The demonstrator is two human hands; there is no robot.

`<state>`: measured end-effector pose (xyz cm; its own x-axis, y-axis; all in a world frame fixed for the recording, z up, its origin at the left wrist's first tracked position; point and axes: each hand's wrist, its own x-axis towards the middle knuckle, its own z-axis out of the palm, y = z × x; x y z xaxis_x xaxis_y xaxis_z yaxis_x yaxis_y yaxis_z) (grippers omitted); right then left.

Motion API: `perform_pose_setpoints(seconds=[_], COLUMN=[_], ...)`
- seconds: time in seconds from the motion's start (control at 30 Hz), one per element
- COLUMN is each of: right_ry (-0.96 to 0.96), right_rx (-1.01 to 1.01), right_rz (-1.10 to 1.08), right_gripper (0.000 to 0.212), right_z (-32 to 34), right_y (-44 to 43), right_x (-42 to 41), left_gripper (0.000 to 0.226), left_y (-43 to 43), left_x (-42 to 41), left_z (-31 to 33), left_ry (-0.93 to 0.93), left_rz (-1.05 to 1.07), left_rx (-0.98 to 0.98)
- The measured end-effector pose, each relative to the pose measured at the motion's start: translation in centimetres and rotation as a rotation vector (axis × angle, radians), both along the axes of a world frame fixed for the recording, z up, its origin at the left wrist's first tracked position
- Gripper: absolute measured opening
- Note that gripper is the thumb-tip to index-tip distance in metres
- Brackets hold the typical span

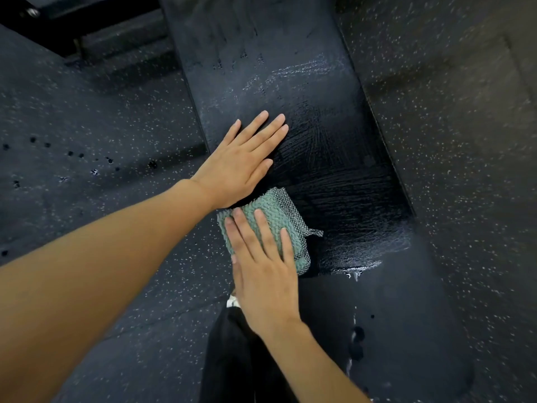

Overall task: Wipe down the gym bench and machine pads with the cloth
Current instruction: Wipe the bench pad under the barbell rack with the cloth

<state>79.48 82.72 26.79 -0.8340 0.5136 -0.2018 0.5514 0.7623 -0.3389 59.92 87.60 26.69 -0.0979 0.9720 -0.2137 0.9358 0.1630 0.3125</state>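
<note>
My right hand (263, 274) presses flat on the folded cloth (273, 212), which lies lengthwise along the bench (290, 82). My left hand (247, 161) rests flat ahead.

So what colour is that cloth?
Teal green with a grey mesh edge; the cloth shows best in the head view, under the right hand.

1. One long black textured padded gym bench (290, 82).
2. One folded green woven cloth (267, 225) with grey mesh edging.
3. Two bare hands: left hand (241, 161), right hand (264, 274).
4. One dark speckled rubber floor (87, 112).
5. One black metal frame bar (72, 24).
</note>
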Motion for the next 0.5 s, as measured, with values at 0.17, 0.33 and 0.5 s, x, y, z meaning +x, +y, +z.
perform_pose_setpoints(seconds=[0.17, 0.33, 0.5], right_ry=[-0.002, -0.034, -0.046], right_rx=[0.028, 0.063, 0.042], right_rz=[-0.024, -0.186, -0.361], right_gripper=[0.056, 0.056, 0.056], right_z=[-0.2, 0.0, 0.2], right_y=[4.1, 10.4, 10.1], right_x=[3.6, 8.5, 8.0], left_gripper=[0.059, 0.06, 0.059], left_y=[0.0, -0.3, -1.1], left_x=[0.3, 1.1, 2.0], left_z=[0.0, 0.0, -0.1], left_ry=[0.021, 0.057, 0.069], left_rz=[0.008, 0.045, 0.028], left_rx=[0.0, 0.001, 0.007])
